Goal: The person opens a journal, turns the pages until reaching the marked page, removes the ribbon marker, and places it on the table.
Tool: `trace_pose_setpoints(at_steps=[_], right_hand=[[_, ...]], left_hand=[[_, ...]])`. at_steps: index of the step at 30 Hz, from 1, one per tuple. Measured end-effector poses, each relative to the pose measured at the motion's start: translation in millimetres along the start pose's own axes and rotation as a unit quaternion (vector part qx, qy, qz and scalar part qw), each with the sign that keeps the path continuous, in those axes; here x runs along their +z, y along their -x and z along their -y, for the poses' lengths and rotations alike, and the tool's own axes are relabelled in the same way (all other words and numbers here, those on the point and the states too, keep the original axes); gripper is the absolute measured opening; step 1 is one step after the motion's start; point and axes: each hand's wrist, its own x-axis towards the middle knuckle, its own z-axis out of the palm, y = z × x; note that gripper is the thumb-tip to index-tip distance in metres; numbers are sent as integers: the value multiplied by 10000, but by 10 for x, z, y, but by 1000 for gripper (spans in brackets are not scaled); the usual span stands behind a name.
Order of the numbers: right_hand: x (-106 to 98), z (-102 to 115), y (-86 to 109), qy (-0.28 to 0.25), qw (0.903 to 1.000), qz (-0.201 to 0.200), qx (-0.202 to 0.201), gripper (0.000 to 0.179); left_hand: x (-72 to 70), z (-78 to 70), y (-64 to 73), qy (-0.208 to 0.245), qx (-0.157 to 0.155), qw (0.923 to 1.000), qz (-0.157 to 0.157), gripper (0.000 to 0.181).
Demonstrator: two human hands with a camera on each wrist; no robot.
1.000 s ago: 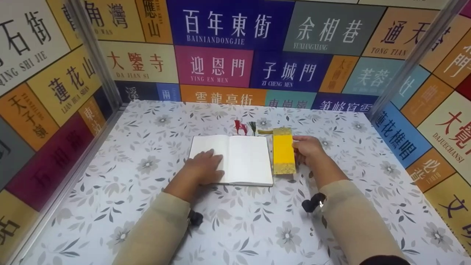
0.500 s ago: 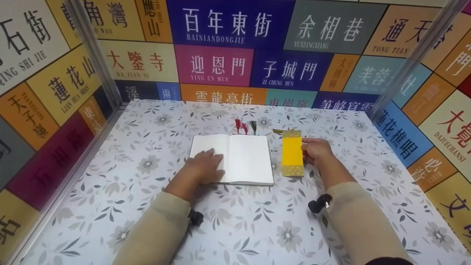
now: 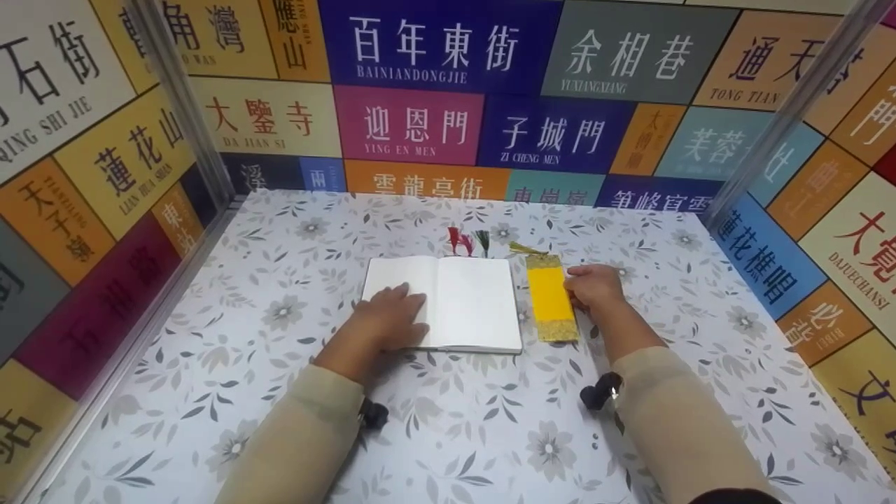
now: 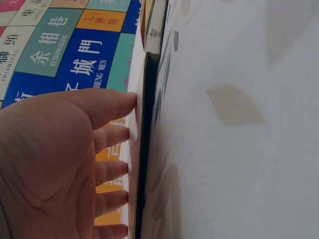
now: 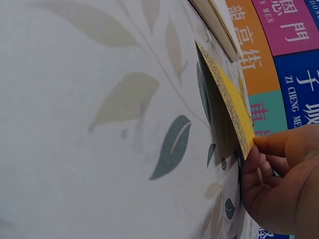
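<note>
An open book (image 3: 476, 301) with blank pages lies in the middle of the table. My left hand (image 3: 393, 318) rests on its left page. In the left wrist view, the fingertips (image 4: 118, 168) of that hand press the page, fingers spread and mostly straight. Right of the book is a yellow bookmark (image 3: 551, 294) with patterned gold ends and a tassel (image 3: 526, 248) at its far end. My right hand (image 3: 596, 288) pinches its right edge between thumb and fingers. In the right wrist view the bookmark (image 5: 229, 99) slants, its pinched edge raised off the tablecloth.
Red tassels (image 3: 459, 241) and a dark green tassel (image 3: 482, 242) stick out past the book's far edge. A white floral cloth (image 3: 448, 434) covers the table. Panels with coloured Chinese signs (image 3: 413, 126) enclose it at the back and both sides.
My right hand has carried the bookmark rightward, away from the book's edge, then slightly back left and nearer me, turning it a little. The left hand has stayed on the page.
</note>
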Motion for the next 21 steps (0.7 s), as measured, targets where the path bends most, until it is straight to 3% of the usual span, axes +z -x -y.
trace_pose_setpoints(at_steps=[4, 21], right_hand=[[21, 22, 62, 115, 9998, -24, -173, 47], [251, 194, 550, 70, 9905, 677, -1198, 42]], left_hand=[[9, 1, -12, -29, -32, 10000, 20, 73], [1, -4, -13, -27, -38, 10000, 53, 73]])
